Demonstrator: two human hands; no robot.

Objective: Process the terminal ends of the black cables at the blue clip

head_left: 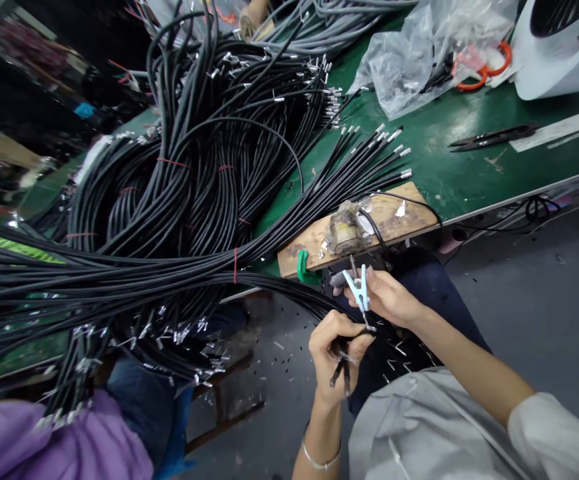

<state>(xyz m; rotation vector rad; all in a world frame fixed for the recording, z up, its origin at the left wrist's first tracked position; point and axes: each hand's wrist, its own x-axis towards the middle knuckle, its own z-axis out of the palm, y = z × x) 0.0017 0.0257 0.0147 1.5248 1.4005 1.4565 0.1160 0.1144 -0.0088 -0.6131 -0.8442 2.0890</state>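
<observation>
My left hand (339,350) is closed around several black cables (338,373), whose cut ends stick out below the fingers. Between its thumb and forefinger, one cable end touches or nearly touches the metal tip below a light blue clip (358,288). My right hand (392,298) curls around the clip, its thumb beside one arm and a grey-covered fingertip behind. Its exact grip is partly hidden. Above the clip, a metal shaft leads to a small motor-like block (345,230) wrapped in clear film on a wooden board (404,213).
A green clamp (304,267) grips the board's edge. Large bundles of black cable (194,187) with silvery ends cover the green table (469,173). Orange-handled scissors (484,70), a plastic bag (409,60) and dark tweezers (492,138) lie behind. A person in purple (79,440) sits at left.
</observation>
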